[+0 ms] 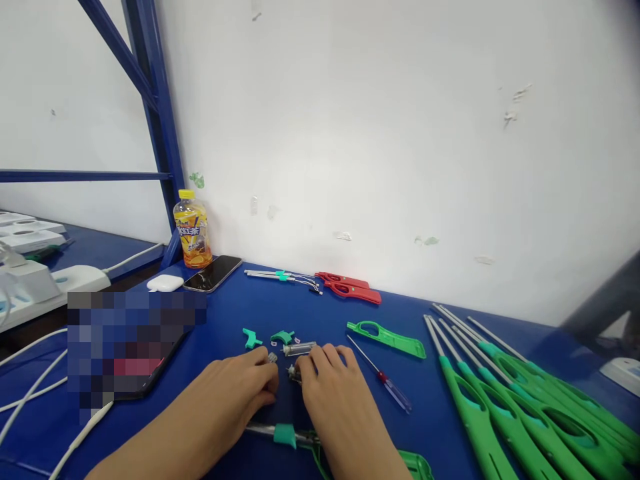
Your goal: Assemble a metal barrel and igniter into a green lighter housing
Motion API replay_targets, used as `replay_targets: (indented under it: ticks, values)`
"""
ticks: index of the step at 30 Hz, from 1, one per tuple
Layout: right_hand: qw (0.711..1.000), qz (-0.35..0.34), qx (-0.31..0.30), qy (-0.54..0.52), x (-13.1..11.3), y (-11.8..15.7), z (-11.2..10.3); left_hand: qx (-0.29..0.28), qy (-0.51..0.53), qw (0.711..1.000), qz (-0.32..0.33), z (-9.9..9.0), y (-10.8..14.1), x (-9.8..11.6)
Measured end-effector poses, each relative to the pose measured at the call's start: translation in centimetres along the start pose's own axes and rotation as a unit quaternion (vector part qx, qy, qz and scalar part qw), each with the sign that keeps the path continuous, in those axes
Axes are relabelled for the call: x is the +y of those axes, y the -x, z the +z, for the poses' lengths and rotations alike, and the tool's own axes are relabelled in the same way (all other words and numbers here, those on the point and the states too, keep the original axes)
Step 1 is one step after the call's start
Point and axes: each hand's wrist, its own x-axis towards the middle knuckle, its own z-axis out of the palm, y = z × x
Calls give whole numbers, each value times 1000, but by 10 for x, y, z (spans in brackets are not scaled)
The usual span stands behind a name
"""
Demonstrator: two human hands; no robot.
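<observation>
Hands [293, 380] pinch small parts [299, 349] between screwdriver [381, 375] and phone [213, 273].

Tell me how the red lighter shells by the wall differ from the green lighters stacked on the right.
The red lighter shells are red; the green lighters are green. The red ones are two, near the wall; the green ones are several, fanned at the table's right side. Both have looped handles and lie flat on the blue table.

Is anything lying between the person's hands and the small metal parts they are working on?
Nothing visible does. The left hand and right hand both rest on the blue table with fingertips right at the small metal parts. The clear tube and teal clips lie just beyond, the screwdriver off to the right.
</observation>
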Motion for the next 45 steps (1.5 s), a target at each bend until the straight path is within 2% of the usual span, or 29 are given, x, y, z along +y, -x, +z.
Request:
replay_targets:
  ticks: [4, 9, 15, 21, 26, 30, 33, 36, 39, 42, 45]
  values:
    - [1000, 11, 28, -2, -1, 2, 0, -18, -30, 999, 2, 5, -1, 2]
    - [996, 38, 70, -51, 12, 12, -13, -54, -85, 995, 17, 16, -6, 6]
    - [980, 91, 111, -139, 39, 26, -13, -20, -92, 995, 28, 13, -13, 12]
    - [979, 97, 123, -134, 41, 32, -11, 36, 25, 998, 55, 1, -20, 16]
    - [985, 66, 107, -120, 34, 33, -15, 122, 130, 981, 83, -5, -22, 24]
    - [980, 51, 121, -150, 32, 31, -19, 178, 215, 959, 46, -14, -21, 36]
    - [970, 63, 147, -184, 26, 28, -22, 163, 307, 937, -22, -18, -20, 43]
    - [956, 83, 178, -220, 18, 25, -24, 150, 375, 913, -57, -15, -20, 42]
    - [951, 88, 189, -230, 12, 24, -24, 140, 426, 892, -56, -12, -22, 36]
    - [949, 96, 198, -228, 10, 23, -26, 128, 444, 885, -51, -14, -22, 34]
    - [944, 100, 212, -234, 9, 21, -27, 84, 469, 878, -48, -20, -21, 38]
